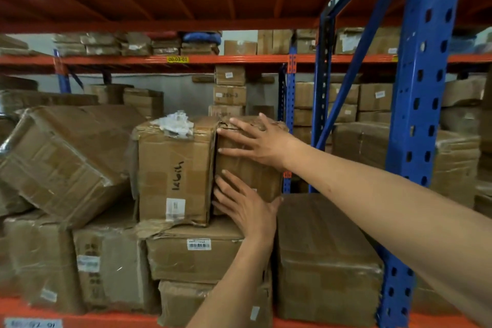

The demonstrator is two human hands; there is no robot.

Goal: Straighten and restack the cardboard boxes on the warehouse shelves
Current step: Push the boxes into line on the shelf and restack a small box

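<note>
Both bare arms reach forward into the shelf bay at a small cardboard box (249, 168) that sits on the top of the stack, wedged just right of a taller box with handwriting on its face (174, 170).

The right hand (262, 141) comes in from the lower right on a long, nearly straight forearm. Its palm lies flat over the small box's upper front corner, fingers (231, 152) spread wide apart and pointing left, the tips reaching the seam between the two boxes. The upper fingers drape over the crushed top edge.

The left hand (246, 208) rises from below on an upright forearm. Its palm presses against the lower front of the same box, fingers apart and angled up and left, the thumb splayed out to the right along the box's bottom edge. Neither hand closes around anything; both are open and pressed flat on the cardboard.

The small box rests on a barcode-labelled box (194, 250) and stands beside the top of a large wrapped box (327, 253) to its right. To the left, a big taped box (64, 160) lies tilted, one corner dropped onto the lower cartons. A blue perforated upright (423, 114) stands at the right, and the orange shelf beam (80, 319) runs along the bottom.
</note>
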